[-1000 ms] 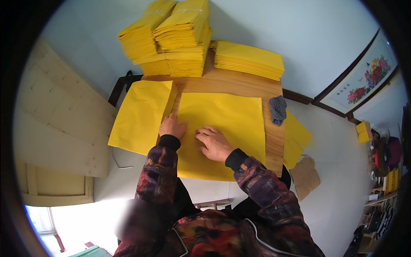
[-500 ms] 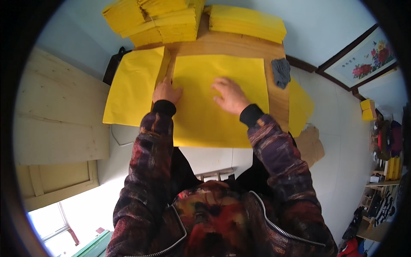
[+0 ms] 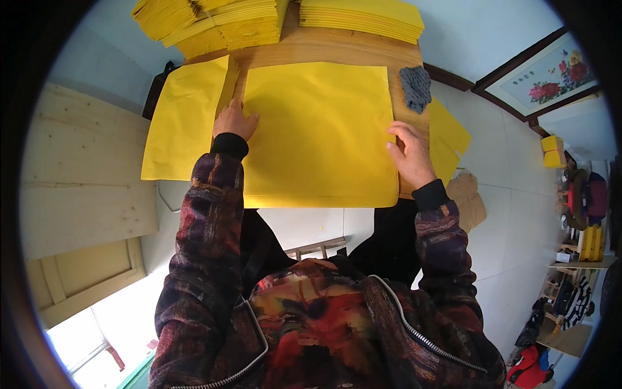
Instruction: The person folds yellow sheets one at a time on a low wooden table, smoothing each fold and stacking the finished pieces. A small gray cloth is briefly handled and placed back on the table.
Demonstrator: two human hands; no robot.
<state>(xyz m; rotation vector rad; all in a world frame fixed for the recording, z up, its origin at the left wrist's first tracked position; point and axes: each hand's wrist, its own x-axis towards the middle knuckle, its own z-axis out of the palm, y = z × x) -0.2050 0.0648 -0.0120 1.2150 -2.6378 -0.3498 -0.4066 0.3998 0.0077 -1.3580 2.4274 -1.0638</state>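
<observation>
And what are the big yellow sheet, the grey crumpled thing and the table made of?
The big yellow sheet looks like matte paper, flat with crisp edges, though thin felt is possible. The grey crumpled thing seems to be knitted cloth: bumpy, softly folded. The table looks like smooth wood, or wood-look laminate, with grain streaks.

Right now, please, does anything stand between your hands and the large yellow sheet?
Nothing visible does: the left hand is at the left edge of the large yellow sheet, the right hand at its right edge.
</observation>
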